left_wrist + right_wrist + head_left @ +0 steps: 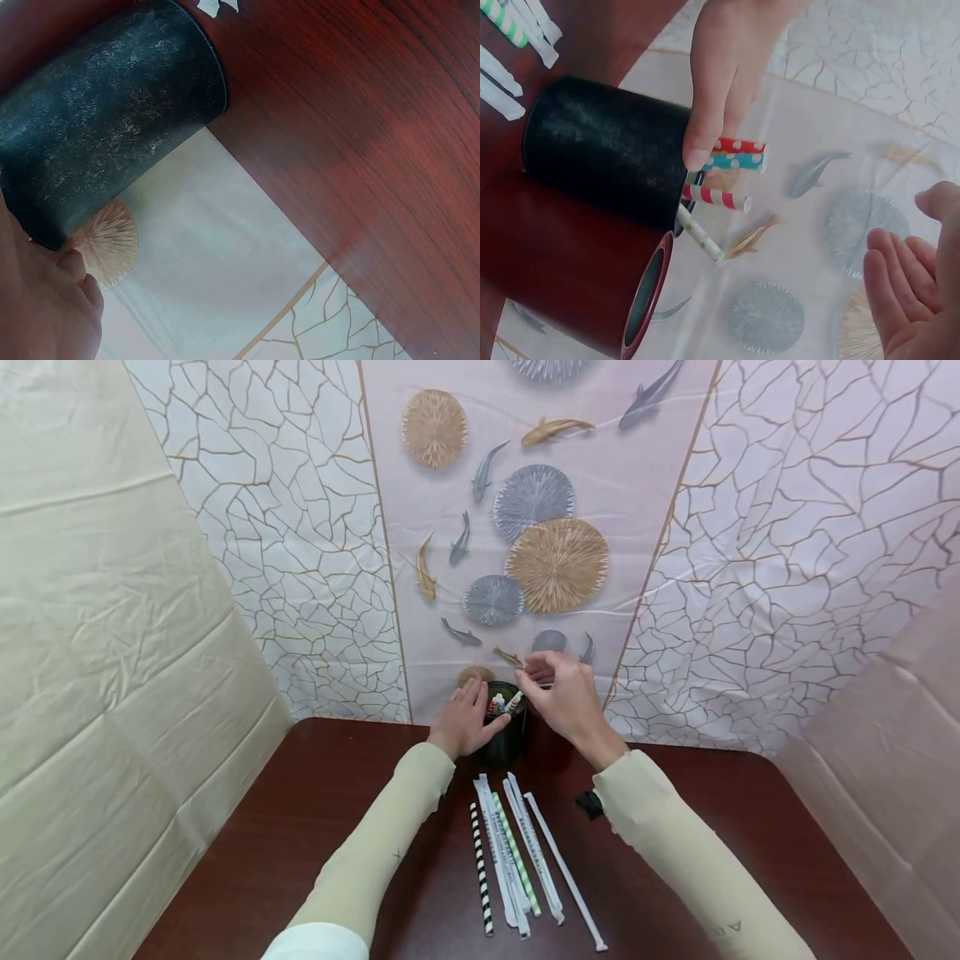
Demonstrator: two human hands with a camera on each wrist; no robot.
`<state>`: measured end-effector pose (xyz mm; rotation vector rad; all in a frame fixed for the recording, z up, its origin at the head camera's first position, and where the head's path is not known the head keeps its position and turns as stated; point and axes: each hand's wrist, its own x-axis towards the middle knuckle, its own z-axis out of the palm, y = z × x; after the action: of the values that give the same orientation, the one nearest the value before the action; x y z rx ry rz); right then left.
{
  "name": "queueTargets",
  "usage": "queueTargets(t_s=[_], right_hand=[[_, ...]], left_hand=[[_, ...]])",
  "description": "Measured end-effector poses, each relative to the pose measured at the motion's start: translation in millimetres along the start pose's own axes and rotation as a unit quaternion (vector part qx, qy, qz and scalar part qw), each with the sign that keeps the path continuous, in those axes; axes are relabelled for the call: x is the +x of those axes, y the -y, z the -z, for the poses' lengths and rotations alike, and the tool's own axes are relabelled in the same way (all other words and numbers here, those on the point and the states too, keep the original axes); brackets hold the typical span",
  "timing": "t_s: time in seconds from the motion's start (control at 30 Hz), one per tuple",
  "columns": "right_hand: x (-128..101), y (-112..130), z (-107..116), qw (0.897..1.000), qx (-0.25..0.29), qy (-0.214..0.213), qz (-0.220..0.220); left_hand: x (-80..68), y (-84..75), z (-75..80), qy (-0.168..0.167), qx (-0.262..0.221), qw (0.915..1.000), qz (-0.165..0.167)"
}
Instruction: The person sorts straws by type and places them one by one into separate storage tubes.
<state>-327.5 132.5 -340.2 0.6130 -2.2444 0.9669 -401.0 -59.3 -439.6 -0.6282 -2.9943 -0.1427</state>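
A black cylindrical cup (607,146) stands at the back of the table with several paper straws in it. Red dotted (739,145), blue dotted (739,161), red-and-white striped (718,198) and green-patterned white straws (701,234) poke past its rim. My left hand (461,718) grips the cup at its top, thumb on the near side. Over the cup's right side hovers my right hand (566,693), fingers loosely bent, apart from the straws and with nothing visible in its grasp. In the left wrist view, the left hand (49,300) touches the rim.
A dark red cup (562,262) is beside the black one. Nearer on the table lie a black-and-white striped straw (482,868), a green-striped straw (516,852) and several white paper-wrapped straws (566,868). A small black object (590,804) sits by the right sleeve. Patterned cloth (465,635) hangs behind.
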Motion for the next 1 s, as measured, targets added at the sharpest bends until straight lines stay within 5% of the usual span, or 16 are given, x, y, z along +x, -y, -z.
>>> queueTargets(t_s=[0.33, 0.57, 1.0], right_hand=[[-28.7, 22.0, -1.6, 0.995, -0.009, 0.094, -0.026], [-50.6, 30.7, -12.9, 0.980, 0.005, 0.183, -0.072], [-83.9, 20.0, -48.3, 0.957, 0.000, 0.270, -0.108]], left_hand=[[-0.3, 0.9, 0.2, 0.008, 0.009, 0.9999, 0.000], [-2.3, -0.6, 1.9, -0.001, 0.022, 0.9997, -0.009], [0.3, -0.6, -1.6, -0.009, 0.002, 1.0000, -0.004]])
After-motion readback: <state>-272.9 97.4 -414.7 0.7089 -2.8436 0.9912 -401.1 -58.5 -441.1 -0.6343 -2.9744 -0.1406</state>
